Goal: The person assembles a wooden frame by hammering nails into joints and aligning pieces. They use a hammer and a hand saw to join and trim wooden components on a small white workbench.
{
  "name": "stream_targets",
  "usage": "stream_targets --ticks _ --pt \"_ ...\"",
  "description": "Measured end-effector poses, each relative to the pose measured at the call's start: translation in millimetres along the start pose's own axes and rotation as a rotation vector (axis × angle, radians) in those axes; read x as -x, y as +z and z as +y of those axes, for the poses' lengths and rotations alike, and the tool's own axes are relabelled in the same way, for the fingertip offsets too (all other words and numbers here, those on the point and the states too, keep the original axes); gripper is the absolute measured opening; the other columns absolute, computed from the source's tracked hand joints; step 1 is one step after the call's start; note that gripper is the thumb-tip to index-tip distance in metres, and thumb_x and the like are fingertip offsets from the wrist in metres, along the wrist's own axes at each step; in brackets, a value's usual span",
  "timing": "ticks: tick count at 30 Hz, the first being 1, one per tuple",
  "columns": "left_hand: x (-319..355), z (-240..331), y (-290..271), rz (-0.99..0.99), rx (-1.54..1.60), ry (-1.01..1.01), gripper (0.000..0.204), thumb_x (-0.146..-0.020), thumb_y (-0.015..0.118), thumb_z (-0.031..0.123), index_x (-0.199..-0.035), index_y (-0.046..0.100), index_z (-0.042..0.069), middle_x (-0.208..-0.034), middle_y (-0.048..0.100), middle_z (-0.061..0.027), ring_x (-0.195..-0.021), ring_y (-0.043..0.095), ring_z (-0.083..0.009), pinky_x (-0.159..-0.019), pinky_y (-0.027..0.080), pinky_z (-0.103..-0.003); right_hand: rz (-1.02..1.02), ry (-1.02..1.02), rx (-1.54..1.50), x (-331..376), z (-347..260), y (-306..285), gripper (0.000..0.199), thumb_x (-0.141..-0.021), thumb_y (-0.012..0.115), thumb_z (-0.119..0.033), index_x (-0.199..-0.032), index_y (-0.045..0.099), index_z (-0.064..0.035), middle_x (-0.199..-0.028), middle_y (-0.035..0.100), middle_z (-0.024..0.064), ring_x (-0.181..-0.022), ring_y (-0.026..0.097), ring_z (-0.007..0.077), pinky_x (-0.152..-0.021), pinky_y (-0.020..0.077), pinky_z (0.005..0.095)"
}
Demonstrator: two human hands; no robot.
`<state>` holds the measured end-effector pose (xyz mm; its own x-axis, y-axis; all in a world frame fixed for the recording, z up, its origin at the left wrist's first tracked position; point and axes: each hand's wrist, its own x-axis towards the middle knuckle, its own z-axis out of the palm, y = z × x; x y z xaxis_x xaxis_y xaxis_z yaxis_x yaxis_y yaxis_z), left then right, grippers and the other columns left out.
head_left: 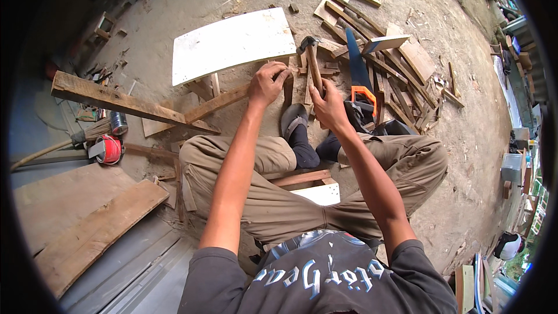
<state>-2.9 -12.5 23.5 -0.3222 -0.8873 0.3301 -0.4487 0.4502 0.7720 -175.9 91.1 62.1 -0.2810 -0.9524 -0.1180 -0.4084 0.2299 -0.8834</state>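
Note:
My right hand (330, 104) is wrapped round the wooden handle of a hammer (314, 70), its dark head up and away from me. To its left, my left hand (268, 84) is closed with thumb and fingertips together, beside an upright wooden leg (288, 89) near the edge of a white board (232, 45). Whatever those fingers pinch is too small or hidden to make out. The white board rests on wooden pieces, one a slanting brown strip (218, 103). Right of the hammer lies a handsaw (356, 58) with an orange handle.
Scrap wood (407, 81) is heaped at the right. A long rough beam (116, 100) extends to the left, near a red reel (108, 149), a can (118, 122) and a broom (87, 134). Planks (104, 227) lie at lower left. Between my legs is a small wooden seat (319, 194).

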Motion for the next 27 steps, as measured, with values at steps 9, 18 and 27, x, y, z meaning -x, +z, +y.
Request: stream_targets --ticks 9,18,27 --pt "8.4 -6.8 6.0 -0.041 -0.364 0.103 0.053 -0.073 0.081 0.029 -0.118 0.063 0.008 -0.111 0.068 -0.0090 -0.105 0.064 -0.0295 -0.086 0.053 -0.039 0.064 -0.105 0.046 2.0 -13.3 -9.2 0.033 -0.090 0.065 -0.026 -0.105 0.059 0.0033 -0.075 0.065 0.0175 -0.064 0.064 0.0254 -0.061 0.0492 0.0392" --pt "-7.5 0.9 -14.8 -0.377 -0.393 -0.113 0.048 -0.074 0.079 0.045 -0.114 0.069 0.020 -0.096 0.073 -0.0125 -0.090 0.070 -0.0341 -0.079 0.055 -0.047 0.011 -0.175 0.153 -52.4 -42.6 21.6 0.042 -0.078 0.081 -0.032 -0.086 0.061 0.0043 -0.068 0.063 0.0145 -0.062 0.060 0.0198 -0.059 0.0486 0.0369" --pt "-9.9 23.9 -18.0 -0.515 -0.587 -0.267 0.057 -0.075 0.074 0.057 -0.114 0.066 0.015 -0.094 0.072 -0.0194 -0.091 0.070 -0.0355 -0.080 0.057 -0.046 -0.137 -0.297 0.373 -65.5 -36.0 32.4 0.034 -0.083 0.070 -0.025 -0.084 0.063 0.0077 -0.077 0.065 0.0280 -0.078 0.069 0.0389 -0.069 0.0521 0.0437"
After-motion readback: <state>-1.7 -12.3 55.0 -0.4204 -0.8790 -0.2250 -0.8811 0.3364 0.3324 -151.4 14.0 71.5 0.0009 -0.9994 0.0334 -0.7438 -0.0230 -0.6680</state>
